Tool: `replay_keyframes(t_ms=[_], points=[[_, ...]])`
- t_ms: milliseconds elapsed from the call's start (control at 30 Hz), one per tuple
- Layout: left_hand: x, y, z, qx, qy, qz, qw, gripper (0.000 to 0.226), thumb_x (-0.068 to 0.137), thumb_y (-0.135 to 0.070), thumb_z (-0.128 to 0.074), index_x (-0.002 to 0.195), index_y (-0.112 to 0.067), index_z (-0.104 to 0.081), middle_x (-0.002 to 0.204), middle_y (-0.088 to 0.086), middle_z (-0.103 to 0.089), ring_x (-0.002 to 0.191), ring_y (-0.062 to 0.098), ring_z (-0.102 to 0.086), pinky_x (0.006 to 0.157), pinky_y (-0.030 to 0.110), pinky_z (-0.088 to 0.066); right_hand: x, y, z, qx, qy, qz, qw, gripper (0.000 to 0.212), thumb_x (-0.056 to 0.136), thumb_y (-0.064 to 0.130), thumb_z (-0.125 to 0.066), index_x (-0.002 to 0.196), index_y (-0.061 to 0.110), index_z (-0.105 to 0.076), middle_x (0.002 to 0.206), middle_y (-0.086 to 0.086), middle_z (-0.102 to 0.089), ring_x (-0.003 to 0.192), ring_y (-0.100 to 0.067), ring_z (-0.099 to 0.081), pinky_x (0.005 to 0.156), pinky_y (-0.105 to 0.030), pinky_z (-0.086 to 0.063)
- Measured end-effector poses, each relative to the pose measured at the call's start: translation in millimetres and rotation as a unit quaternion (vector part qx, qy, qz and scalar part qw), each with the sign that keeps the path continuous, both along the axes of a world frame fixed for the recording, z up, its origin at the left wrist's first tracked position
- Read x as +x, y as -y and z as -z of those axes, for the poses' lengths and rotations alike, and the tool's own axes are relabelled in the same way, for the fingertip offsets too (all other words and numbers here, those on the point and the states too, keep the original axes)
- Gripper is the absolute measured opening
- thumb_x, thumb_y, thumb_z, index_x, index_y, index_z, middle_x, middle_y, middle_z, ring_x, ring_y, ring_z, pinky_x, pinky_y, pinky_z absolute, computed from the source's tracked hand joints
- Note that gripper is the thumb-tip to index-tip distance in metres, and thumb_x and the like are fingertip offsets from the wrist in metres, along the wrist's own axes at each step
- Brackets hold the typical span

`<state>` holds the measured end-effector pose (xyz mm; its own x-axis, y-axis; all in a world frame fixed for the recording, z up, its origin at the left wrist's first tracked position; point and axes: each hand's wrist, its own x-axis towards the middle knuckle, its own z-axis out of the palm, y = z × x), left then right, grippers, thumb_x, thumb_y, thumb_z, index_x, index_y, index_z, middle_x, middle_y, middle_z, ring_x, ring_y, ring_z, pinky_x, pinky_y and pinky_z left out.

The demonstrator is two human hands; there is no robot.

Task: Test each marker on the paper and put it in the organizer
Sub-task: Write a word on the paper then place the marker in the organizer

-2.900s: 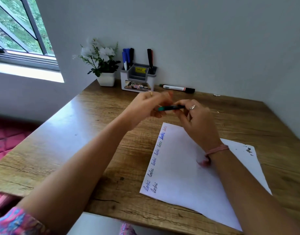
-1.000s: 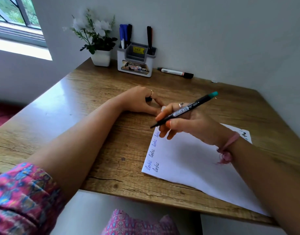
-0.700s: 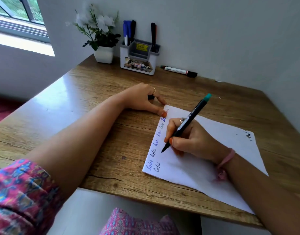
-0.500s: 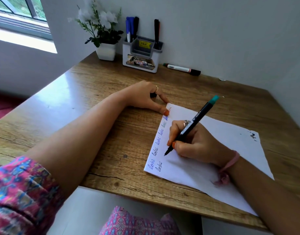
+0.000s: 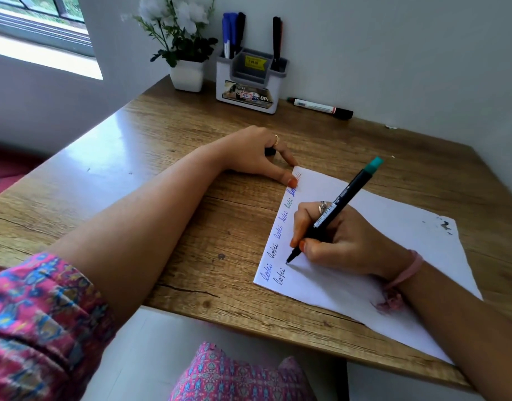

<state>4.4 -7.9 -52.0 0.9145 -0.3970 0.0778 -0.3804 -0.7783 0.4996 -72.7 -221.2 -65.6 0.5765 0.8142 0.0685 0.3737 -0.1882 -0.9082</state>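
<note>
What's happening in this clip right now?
A person is trying out a marker: the right hand grips it with the tip down on the paper, beside a column of earlier scribbles. The left hand rests at the sheet's top corner and holds a small dark thing, probably the cap. Several markers already stand in the organizer; another lies on the desk beside it.

**One head-worn camera looked down over a wooden desk**

A single wide-angle view sat at the person's head, close above the desk (image 5: 191,215), and faced forward and down toward the far wall. The paper (image 5: 393,256) filled the right centre of the frame, with both forearms entering from the lower edge. The organizer (image 5: 246,91) stood small at upper centre, a window (image 5: 37,21) at upper left. Straight edges bowed near the borders. No second view was supplied.
</note>
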Motion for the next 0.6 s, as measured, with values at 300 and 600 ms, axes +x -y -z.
replay_keyframes(t_ms=[300, 600], points=[[1.2, 0.2, -0.2, 0.001, -0.009, 0.007, 1.000, 0.047, 0.069, -0.057, -0.070, 0.110, -0.036, -0.066, 0.057, -0.015, -0.041, 0.054, 0.005, -0.041, 0.055, 0.023, -0.029, -0.2, -1.1, -1.0, 0.007, -0.016, -0.002, 1.000, 0.006, 0.071, 0.010, -0.059, 0.076, 0.006, -0.061, 0.063, 0.008, -0.060, 0.057, -0.001, -0.048, 0.055, -0.013, -0.038], [2.7, -0.7, 0.8, -0.002, -0.009, 0.007, 1.000, 0.047, 0.066, -0.059, -0.070, 0.109, -0.038, -0.066, 0.054, -0.014, -0.043, 0.051, 0.000, -0.044, 0.055, 0.023, -0.030, -0.4, -1.5, -3.7, 0.001, -0.014, 0.010, 1.000, 0.009, 0.071, -0.003, -0.052, 0.075, 0.001, -0.059, 0.057, 0.011, -0.059, 0.051, 0.001, -0.049, 0.053, -0.010, -0.037]])
